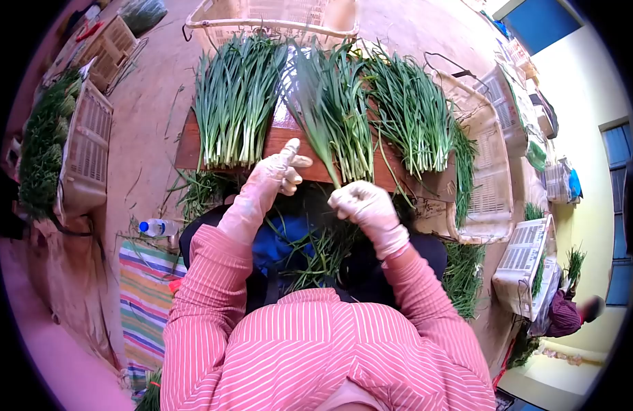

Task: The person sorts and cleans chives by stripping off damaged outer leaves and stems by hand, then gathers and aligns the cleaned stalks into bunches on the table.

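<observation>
My right hand point(366, 209), in a whitish glove, is closed around the pale lower ends of a few garlic chives point(322, 140). Their green leaves slant up and away, partly blurred, over the wooden board point(186, 147). Beside it, my left hand point(272, 175), gloved too, has its fingers apart and nothing visible in them. On the board lie a left pile of garlic chives point(235, 103), a middle pile point(350, 116) and a right pile point(416, 116), stems toward me. Loose leaves point(316, 257) lie across my lap below the hands.
A plastic crate point(275, 27) stands beyond the board, another crate point(491, 171) at its right. Crates with greens stand far left point(87, 151) and right point(522, 264). A water bottle point(159, 227) lies near a striped mat point(148, 288). Another person point(570, 312) is at far right.
</observation>
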`<action>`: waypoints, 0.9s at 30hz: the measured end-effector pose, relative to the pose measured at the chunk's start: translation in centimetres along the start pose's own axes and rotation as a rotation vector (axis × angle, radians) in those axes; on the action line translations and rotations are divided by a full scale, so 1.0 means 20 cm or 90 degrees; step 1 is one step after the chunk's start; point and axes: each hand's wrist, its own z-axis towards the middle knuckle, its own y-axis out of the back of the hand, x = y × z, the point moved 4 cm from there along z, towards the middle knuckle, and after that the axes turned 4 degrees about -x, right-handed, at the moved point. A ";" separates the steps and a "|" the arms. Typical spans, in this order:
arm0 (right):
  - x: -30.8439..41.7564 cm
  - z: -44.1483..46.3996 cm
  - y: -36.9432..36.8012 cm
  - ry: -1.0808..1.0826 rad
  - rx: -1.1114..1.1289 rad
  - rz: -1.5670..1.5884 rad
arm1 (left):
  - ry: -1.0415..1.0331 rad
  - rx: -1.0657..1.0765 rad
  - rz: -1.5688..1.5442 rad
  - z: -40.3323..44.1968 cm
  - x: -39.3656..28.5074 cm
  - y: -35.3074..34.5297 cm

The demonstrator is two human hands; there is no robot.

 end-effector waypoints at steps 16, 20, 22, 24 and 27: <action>-0.29 -0.03 -0.27 -0.117 0.184 0.119 | -0.026 0.201 -0.115 -0.02 0.12 -0.05; -0.43 -0.11 -0.21 -0.090 0.251 -0.155 | 0.014 0.121 -0.240 0.03 0.12 0.02; -0.40 -0.07 -0.11 0.112 0.077 -0.386 | 0.025 0.044 -0.282 0.04 0.11 0.07; -0.22 -0.01 -0.02 0.234 -0.207 -0.621 | 0.068 -0.061 -0.275 0.02 0.10 0.06; -0.25 0.15 0.05 0.049 -0.249 -0.879 | 0.069 -0.056 -0.198 0.03 0.13 0.06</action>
